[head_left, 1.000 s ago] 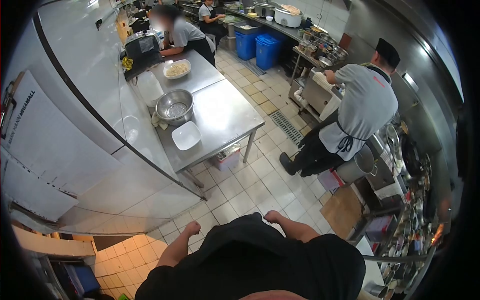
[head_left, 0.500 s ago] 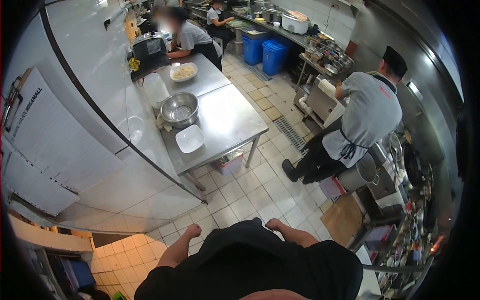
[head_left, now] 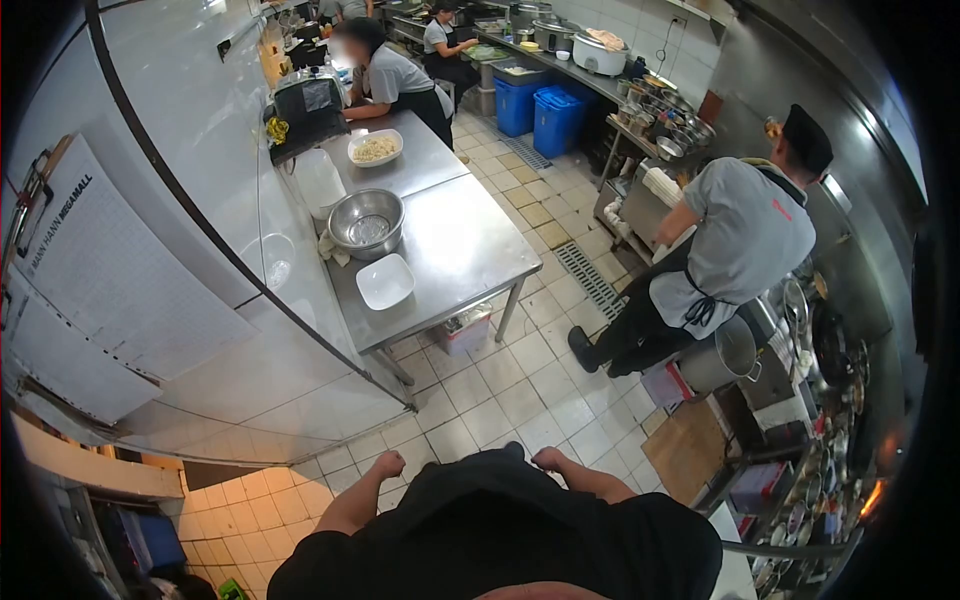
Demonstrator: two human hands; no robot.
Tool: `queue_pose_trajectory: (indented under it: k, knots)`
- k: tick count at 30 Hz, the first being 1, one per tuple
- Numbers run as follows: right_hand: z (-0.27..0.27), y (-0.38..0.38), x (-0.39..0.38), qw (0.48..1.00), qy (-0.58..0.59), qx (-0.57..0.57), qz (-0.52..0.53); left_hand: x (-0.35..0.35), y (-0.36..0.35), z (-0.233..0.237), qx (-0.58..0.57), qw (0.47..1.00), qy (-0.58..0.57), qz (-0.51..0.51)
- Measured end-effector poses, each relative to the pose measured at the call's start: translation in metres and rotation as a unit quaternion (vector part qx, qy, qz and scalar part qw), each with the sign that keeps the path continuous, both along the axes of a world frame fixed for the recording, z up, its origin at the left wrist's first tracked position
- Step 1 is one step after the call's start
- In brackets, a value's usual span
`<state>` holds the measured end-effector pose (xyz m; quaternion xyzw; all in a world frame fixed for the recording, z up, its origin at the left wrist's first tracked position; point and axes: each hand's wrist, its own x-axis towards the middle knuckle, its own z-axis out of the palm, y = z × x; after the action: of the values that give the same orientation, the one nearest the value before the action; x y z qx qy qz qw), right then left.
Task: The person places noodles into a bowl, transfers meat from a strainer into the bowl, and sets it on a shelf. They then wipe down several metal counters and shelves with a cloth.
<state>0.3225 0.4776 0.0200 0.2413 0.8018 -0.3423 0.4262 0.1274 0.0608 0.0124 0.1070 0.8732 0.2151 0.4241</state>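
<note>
My left hand hangs in front of my dark shirt, its fingers curled into a loose fist, and nothing shows in it. On the other side, my right hand is closed the same way, above the tiled floor, with no object visible. Neither hand touches anything I can see. The steel table stands ahead of them, bearing a square white bowl, a metal mixing bowl and a white dish of pale food.
A co-worker in a grey shirt stands at the cooking line on the right, beside a large pot. Another person leans on the table's far end. Blue bins stand at the back. Clipboard papers hang left.
The view has tilted slightly, so the room sits a little lower. The co-worker on the right has shifted an arm and turned the head. My hands have stayed about the same.
</note>
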Motion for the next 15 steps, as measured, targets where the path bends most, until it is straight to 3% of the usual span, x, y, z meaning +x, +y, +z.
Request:
queue_pose_trajectory:
  k: [4, 7, 10, 15]
  knots:
    - [-0.007, 0.002, 0.000, 1.000, 0.000, 0.005, 0.012, -0.002, 0.005, 0.010, -0.002, 0.999, -0.002, -0.038]
    - [-0.014, 0.003, 0.004, 1.000, 0.024, 0.017, -0.001, 0.000, 0.010, 0.019, 0.003, 1.000, -0.010, -0.010]
    - [-0.017, 0.003, 0.003, 0.995, 0.060, 0.020, 0.073, 0.001, 0.012, 0.023, -0.002, 1.000, -0.005, 0.001]
    - [-0.002, 0.004, -0.001, 0.999, -0.003, 0.028, 0.029, 0.001, 0.012, 0.020, -0.014, 0.999, -0.033, 0.003]
